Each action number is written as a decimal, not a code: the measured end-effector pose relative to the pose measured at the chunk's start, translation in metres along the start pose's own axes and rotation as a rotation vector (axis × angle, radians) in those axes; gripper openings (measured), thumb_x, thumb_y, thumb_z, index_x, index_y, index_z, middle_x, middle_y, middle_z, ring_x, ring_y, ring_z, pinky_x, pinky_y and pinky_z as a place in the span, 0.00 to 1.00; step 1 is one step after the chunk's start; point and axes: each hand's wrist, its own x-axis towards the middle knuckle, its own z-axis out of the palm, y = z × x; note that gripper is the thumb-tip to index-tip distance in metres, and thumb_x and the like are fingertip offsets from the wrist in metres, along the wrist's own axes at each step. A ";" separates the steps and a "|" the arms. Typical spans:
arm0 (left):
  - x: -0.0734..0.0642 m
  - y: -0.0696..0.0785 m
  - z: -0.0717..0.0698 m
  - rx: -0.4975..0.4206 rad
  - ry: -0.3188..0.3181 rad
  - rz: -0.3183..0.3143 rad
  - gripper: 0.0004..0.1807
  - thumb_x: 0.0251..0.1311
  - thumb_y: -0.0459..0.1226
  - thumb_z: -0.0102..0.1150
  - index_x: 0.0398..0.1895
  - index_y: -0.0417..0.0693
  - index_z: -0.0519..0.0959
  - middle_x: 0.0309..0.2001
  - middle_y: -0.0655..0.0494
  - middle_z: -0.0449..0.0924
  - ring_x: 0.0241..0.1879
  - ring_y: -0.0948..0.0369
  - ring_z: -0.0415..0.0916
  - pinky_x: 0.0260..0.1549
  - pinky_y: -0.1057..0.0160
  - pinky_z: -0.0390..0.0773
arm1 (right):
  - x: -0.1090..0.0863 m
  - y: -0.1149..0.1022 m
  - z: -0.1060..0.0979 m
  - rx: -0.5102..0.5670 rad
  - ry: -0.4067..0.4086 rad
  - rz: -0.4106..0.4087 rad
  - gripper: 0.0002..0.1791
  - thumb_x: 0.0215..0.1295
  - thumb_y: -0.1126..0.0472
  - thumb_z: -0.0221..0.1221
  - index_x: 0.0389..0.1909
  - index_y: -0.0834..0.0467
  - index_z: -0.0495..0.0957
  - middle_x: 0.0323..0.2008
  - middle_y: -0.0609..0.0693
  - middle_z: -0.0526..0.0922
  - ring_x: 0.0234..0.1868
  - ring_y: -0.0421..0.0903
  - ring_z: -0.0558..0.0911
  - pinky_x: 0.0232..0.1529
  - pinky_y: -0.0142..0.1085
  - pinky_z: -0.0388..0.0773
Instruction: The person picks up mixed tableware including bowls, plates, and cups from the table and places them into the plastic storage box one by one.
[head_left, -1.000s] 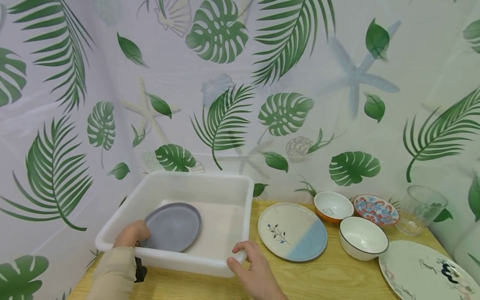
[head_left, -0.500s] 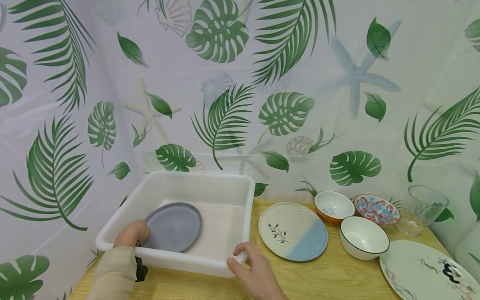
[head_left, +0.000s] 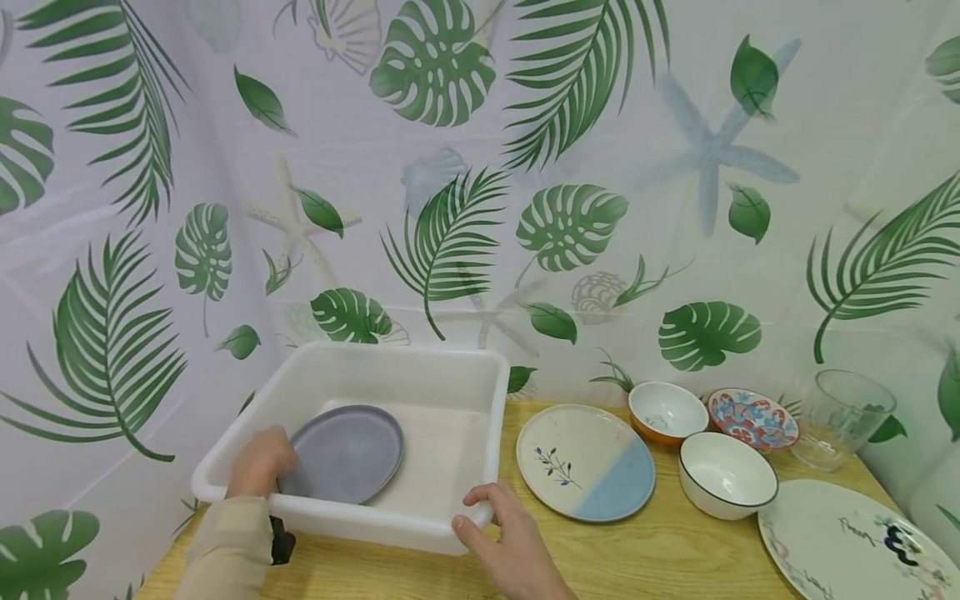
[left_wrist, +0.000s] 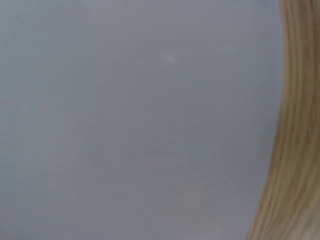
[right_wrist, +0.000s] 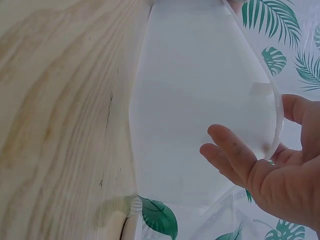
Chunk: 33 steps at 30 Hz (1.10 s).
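A white plastic tub (head_left: 420,533) stands on the wooden table, with a grey plate (head_left: 348,454) lying in its left part. My left hand (head_left: 261,462) reaches over the near rim into the tub, right at the plate's left edge. Its fingertips are hidden behind the hand, so I cannot tell whether they hold the plate. At the near right corner my right hand (head_left: 508,533) grips the tub's rim between thumb and forefinger. In the right wrist view, two fingers (right_wrist: 232,150) of that hand extend along the tub's outer wall (right_wrist: 195,90). The left wrist view shows mostly pale tub wall (left_wrist: 150,120).
Right of the tub lies a cream-and-blue plate (head_left: 585,462). Beyond it are an orange-sided bowl (head_left: 667,411), a white bowl (head_left: 727,477), a red-patterned bowl (head_left: 752,419), a clear glass (head_left: 840,421) and a large oval plate (head_left: 855,533). A leaf-print sheet (head_left: 465,167) hangs behind.
My left hand has shifted slightly up and left, back from the face of the grey plate. The plate, the tub and my right hand stay in place.
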 end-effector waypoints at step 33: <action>-0.087 0.087 0.022 -0.499 0.468 0.154 0.16 0.72 0.35 0.45 0.53 0.37 0.78 0.47 0.40 0.83 0.45 0.46 0.80 0.41 0.49 0.78 | -0.002 0.002 -0.012 0.083 -0.124 0.087 0.21 0.71 0.46 0.57 0.58 0.53 0.73 0.64 0.60 0.66 0.56 0.58 0.74 0.48 0.53 0.79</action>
